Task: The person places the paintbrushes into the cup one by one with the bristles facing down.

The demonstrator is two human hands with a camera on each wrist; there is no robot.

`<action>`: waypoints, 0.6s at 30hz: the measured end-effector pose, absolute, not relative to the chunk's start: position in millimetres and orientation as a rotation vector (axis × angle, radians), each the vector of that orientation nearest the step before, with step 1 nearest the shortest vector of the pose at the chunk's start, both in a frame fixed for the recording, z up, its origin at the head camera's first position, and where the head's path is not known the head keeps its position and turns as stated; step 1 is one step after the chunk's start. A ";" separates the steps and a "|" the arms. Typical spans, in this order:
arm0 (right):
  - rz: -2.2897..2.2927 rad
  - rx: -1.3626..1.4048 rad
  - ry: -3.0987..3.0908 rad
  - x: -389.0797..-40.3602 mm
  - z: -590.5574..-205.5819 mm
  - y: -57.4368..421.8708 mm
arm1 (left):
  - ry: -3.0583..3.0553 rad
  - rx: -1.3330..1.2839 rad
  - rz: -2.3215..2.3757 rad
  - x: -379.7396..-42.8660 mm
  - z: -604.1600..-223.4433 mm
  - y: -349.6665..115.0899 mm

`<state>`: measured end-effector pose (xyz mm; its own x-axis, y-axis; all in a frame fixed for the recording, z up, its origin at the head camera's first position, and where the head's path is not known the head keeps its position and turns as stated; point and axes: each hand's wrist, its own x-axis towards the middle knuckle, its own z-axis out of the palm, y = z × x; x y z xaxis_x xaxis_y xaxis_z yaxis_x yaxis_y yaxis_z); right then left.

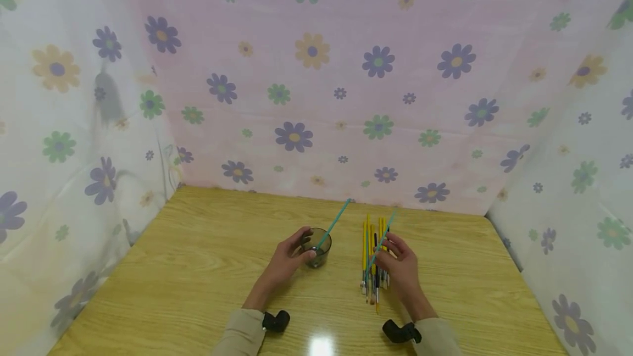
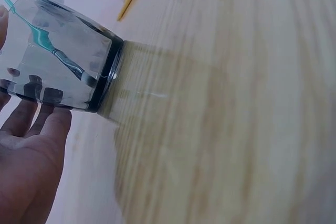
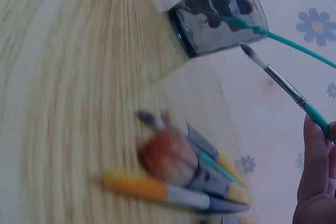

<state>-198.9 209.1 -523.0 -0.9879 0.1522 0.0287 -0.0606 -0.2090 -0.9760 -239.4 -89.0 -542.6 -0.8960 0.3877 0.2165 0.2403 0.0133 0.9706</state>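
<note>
My left hand grips a smoky clear cup on the wooden table, its fingers curled round the cup's side. A teal-handled paintbrush stands in the cup, bristles down, its handle leaning out over the rim to the right. Between thumb and fingers, my right hand pinches another teal paintbrush. In the right wrist view, that brush's pointed bristles are up near the cup's rim; in the head view it overlaps a bundle of paintbrushes lying on the table.
The bundle mixes yellow, black and teal handles with round and broad tips, mostly pointing towards me. Flower-printed cloth rises behind the wooden table and along both sides. Black wrist mounts sit at both sleeve cuffs.
</note>
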 end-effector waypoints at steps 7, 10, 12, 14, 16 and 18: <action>2.394 -0.069 -1.821 -208.6 -516.9 186.1 | 2.162 0.704 2.020 -239.1 -542.2 -90.1; 2.410 -0.046 -1.798 -213.7 -511.8 175.6 | 2.153 0.693 2.025 -239.2 -542.6 -90.4; 2.406 -0.031 -1.786 -217.4 -507.2 168.2 | 2.148 0.684 2.029 -239.2 -542.9 -90.3; 2.402 -0.026 -1.753 -221.4 -501.7 160.4 | 2.138 0.677 2.034 -239.1 -543.0 -90.1; 2.392 -0.024 -1.704 -225.2 -495.9 152.4 | 2.128 0.680 2.041 -238.7 -542.9 -90.1; 2.382 -0.033 -1.643 -229.5 -491.5 144.8 | 2.122 0.676 2.044 -238.4 -543.6 -90.3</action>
<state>-229.5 144.8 -491.5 -0.9693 0.2146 0.1203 -0.1887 -0.3347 -0.9232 -238.4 -90.3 -543.6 -0.8933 0.3930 0.2179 0.2325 -0.0109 0.9725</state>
